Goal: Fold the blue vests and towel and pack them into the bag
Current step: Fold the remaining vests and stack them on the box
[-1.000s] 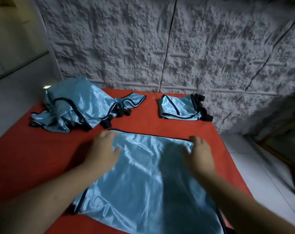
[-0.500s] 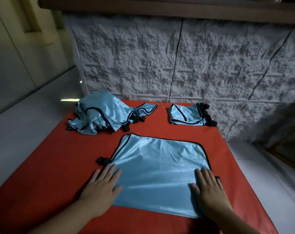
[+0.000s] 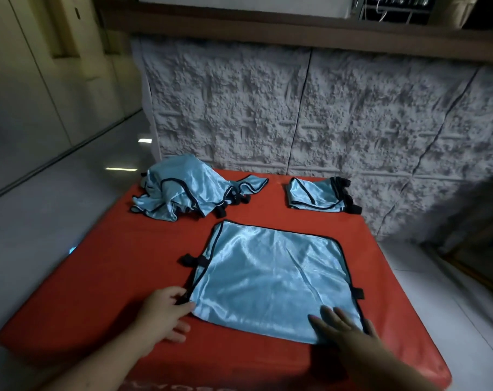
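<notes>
Since half a second ago, the left hand (image 3: 166, 311) has slid off the cloth to its near left corner, and the right hand (image 3: 344, 324) has slipped a little nearer the bottom edge. The view is also showing more of the wall now.

The left hand is pinching the dark edge at the corner of the flat blue vest (image 3: 273, 277) with thumb and fingers. The right hand is lying flat on the vest's near right corner, fingers straight and spread.

The flat vest is lying smooth in the middle of the red mat (image 3: 98, 277). It is shiny and slippery-looking, almost a square, with thin black trim around it and small black tabs sticking out at the sides. A crumpled heap of blue vests (image 3: 183, 190) is sitting at the far left of the mat, all bumpy. A folded vest (image 3: 316, 194) is resting at the far right, small and neat.

The mat is looking smooth and thick. Some letters are showing on its near edge, but they are too dark to read. Behind it, the grey wall (image 3: 296, 108) is looking rough and lumpy.
</notes>
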The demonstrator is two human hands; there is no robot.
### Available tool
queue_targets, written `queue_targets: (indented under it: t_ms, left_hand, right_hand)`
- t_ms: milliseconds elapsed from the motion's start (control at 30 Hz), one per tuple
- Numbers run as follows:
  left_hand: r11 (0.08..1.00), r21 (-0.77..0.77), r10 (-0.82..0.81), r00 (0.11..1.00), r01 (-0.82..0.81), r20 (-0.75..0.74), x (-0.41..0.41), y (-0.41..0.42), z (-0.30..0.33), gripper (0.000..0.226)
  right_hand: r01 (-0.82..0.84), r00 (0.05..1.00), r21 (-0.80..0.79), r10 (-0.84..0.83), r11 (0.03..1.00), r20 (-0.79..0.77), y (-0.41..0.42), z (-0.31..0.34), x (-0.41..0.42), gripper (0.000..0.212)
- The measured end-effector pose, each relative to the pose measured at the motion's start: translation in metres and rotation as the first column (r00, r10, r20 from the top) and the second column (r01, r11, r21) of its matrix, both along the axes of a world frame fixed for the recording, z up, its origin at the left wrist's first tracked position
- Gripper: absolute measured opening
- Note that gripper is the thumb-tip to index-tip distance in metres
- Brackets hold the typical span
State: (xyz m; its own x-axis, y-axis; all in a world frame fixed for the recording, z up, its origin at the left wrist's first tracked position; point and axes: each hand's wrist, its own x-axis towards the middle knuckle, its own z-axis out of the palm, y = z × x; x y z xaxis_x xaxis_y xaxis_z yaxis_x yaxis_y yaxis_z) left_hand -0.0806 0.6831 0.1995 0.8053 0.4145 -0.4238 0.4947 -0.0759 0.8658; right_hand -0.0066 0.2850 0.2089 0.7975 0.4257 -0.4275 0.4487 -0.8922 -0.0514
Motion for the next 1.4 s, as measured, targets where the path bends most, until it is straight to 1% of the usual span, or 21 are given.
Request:
queue_targets:
  t_ms: [67,100,167,233,333,467,533,633,700,733,800,867,900,933,1000,1033,1067,1133,1200,1300,1400]
  left_hand:
    - [0.991,-0.128,0.023,1.0,-0.02,0.021,-0.001,-0.002,0.005,0.017]
    - [0.987,-0.158,0.03,0.999,-0.025,0.033,-0.001,-0.002,0.006,0.018]
    - [0.97,-0.241,0.047,0.997,-0.032,0.059,-0.001,0.001,0.007,0.025]
    - [0.929,-0.369,0.077,0.993,-0.037,0.095,-0.003,0.002,0.01,0.023]
    - [0.844,-0.536,0.131,0.982,-0.039,0.135,-0.003,0.003,0.01,0.032]
    - [0.821,-0.57,0.081,0.995,-0.036,0.055,-0.006,0.008,0.01,0.034]
    - [0.865,-0.5,0.047,0.999,-0.037,0.008,-0.008,0.007,0.011,0.027]
    - [0.95,-0.312,-0.007,0.999,-0.008,-0.044,-0.011,0.005,0.013,0.028]
    - [0.993,-0.101,-0.076,0.994,0.068,-0.082,-0.012,0.008,0.012,0.021]
    - [0.991,0.053,-0.115,0.988,0.122,-0.107,-0.012,0.009,0.011,0.017]
    - [0.91,0.327,-0.211,0.964,0.253,-0.16,-0.012,0.013,0.011,0.013]
    - [0.799,0.488,-0.3,0.936,0.353,-0.186,-0.01,0.011,0.012,0.023]
    - [0.766,0.547,-0.289,0.941,0.339,-0.177,-0.009,0.009,0.013,0.029]
    - [0.744,0.61,-0.245,0.96,0.274,-0.133,-0.005,0.007,0.015,0.033]
    - [0.694,0.711,-0.206,0.977,0.111,0.048,0.009,-0.001,0.018,0.033]
    - [0.669,0.739,-0.249,0.96,0.077,0.125,0.019,-0.009,0.019,0.03]
    - [0.636,0.766,-0.327,0.932,0.092,0.159,0.029,-0.02,0.018,0.028]
    - [0.559,0.798,-0.499,0.86,0.224,0.108,0.055,-0.048,0.009,0.035]
    - [0.466,0.813,-0.574,0.818,0.35,-0.023,0.079,-0.069,-0.003,0.047]
    - [0.326,0.835,-0.578,0.792,0.443,-0.194,0.119,-0.078,-0.015,0.056]
    - [0.291,0.802,-0.584,0.761,0.522,-0.283,0.156,-0.067,-0.024,0.057]
  right_hand:
    - [0.069,0.997,0.017,-0.07,0.997,0.037,-0.004,0.006,0.001,0.079]
    - [0.087,0.995,0.029,-0.088,0.996,0.054,-0.005,0.007,0.003,0.08]
    - [0.092,0.993,0.091,-0.099,0.992,0.071,-0.007,0.006,0.006,0.079]
    - [0.097,0.989,0.142,-0.111,0.985,0.096,-0.01,0.002,0.01,0.071]
    - [0.095,0.982,0.186,-0.122,0.978,0.143,-0.014,-0.005,0.013,0.061]
    - [0.059,0.977,0.181,-0.094,0.982,0.193,-0.019,-0.014,0.018,0.045]
    - [0.046,0.978,0.169,-0.079,0.985,0.193,-0.022,-0.018,0.022,0.044]
    - [0.012,0.981,0.158,-0.042,0.987,0.187,-0.028,-0.016,0.029,0.042]
    - [-0.016,0.985,0.109,-0.003,0.994,0.17,-0.033,-0.012,0.034,0.057]
    - [-0.009,0.988,0.064,0.0,0.998,0.152,-0.036,-0.011,0.036,0.068]
    - [0.046,0.991,-0.01,-0.044,0.999,0.129,-0.037,-0.011,0.036,0.084]
    - [0.049,0.982,-0.001,-0.048,0.999,0.184,-0.037,-0.013,0.037,0.089]
    - [0.034,0.97,0.038,-0.042,0.999,0.241,-0.033,-0.012,0.039,0.092]
    - [0.041,0.961,0.085,-0.063,0.996,0.268,-0.027,-0.012,0.042,0.095]
    - [0.083,0.962,0.217,-0.135,0.973,0.235,-0.008,-0.005,0.048,0.092]
    - [0.101,0.962,0.317,-0.174,0.943,0.212,0.005,-0.003,0.052,0.087]
    - [0.115,0.96,0.41,-0.207,0.905,0.187,0.017,-0.002,0.057,0.081]
    - [0.102,0.957,0.522,-0.227,0.847,0.181,0.037,-0.005,0.069,0.073]
    - [0.11,0.968,0.532,-0.213,0.84,0.136,0.055,-0.013,0.089,0.071]
    - [0.17,0.964,0.488,-0.247,0.856,0.098,0.076,-0.023,0.129,0.072]
    - [0.184,0.946,0.356,-0.264,0.916,0.189,0.079,-0.036,0.164,0.071]
